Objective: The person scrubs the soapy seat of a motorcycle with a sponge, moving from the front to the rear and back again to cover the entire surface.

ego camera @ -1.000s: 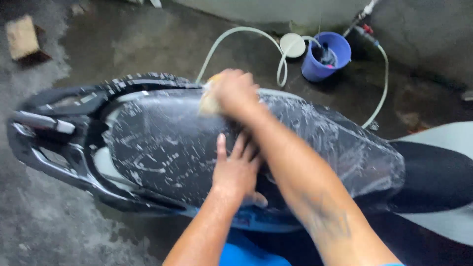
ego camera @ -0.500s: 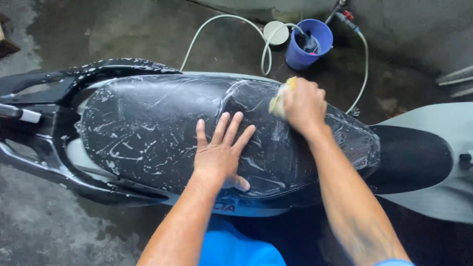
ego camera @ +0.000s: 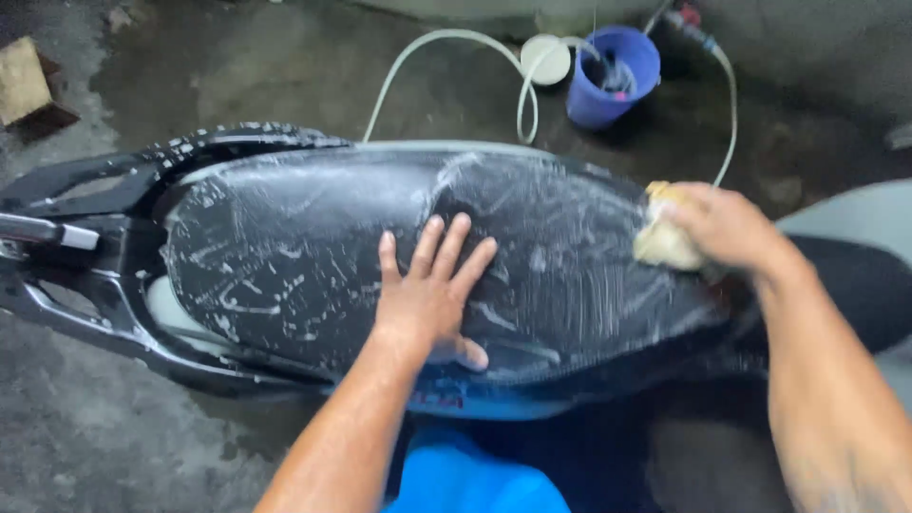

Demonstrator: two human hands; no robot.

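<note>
A black scooter seat (ego camera: 313, 256), streaked with white soap foam, lies across the view. My left hand (ego camera: 432, 294) rests flat on the middle of the seat with its fingers spread. My right hand (ego camera: 717, 226) grips a yellowish sponge (ego camera: 660, 242) and presses it on the right end of the seat. The black rear grab rail (ego camera: 85, 285) of the scooter frames the seat on the left.
A blue bucket (ego camera: 613, 76) with a white lid (ego camera: 544, 57) beside it stands on the wet concrete floor behind the scooter. A pale hose (ego camera: 446, 47) loops past it. A wooden block (ego camera: 24, 85) lies at the far left. Blue clothing (ego camera: 475, 475) shows below.
My right hand has dragged the sponge from the seat's left part across to its right end. My left hand has stayed flat on the seat.
</note>
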